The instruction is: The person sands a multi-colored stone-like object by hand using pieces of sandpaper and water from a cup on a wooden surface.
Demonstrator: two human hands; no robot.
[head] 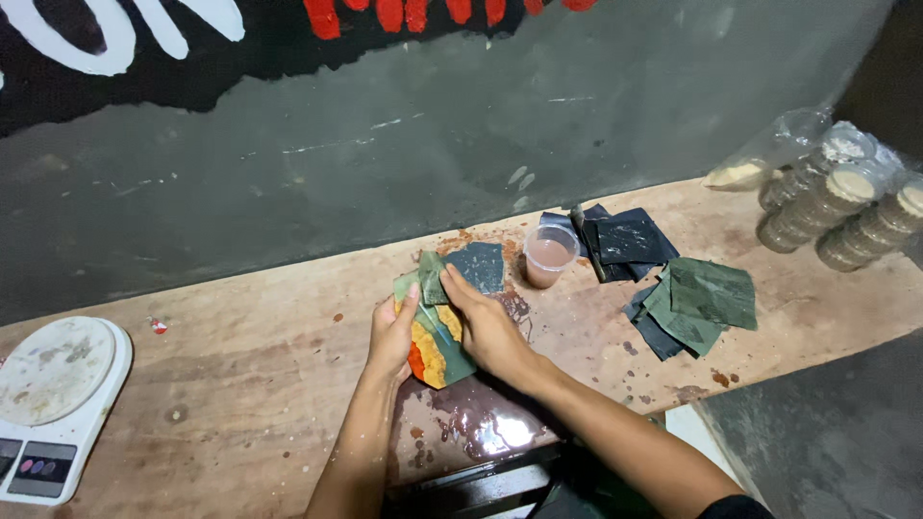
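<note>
Left hand [392, 336] grips the orange-and-green slab [435, 351] mid-worktop [240, 384]; right hand [486, 322] fingers press a green sheet [430, 279], probably sandpaper, on it. Wet puddle [481, 423] at 6 o'clock and cup [550, 255] at 2 o'clock: slab could slip, cup could tip.

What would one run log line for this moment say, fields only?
left hand: steadies multicoloured slab | right hand: presses green sheet on slab | nearby: plastic cup, sheet stack, scale
</note>
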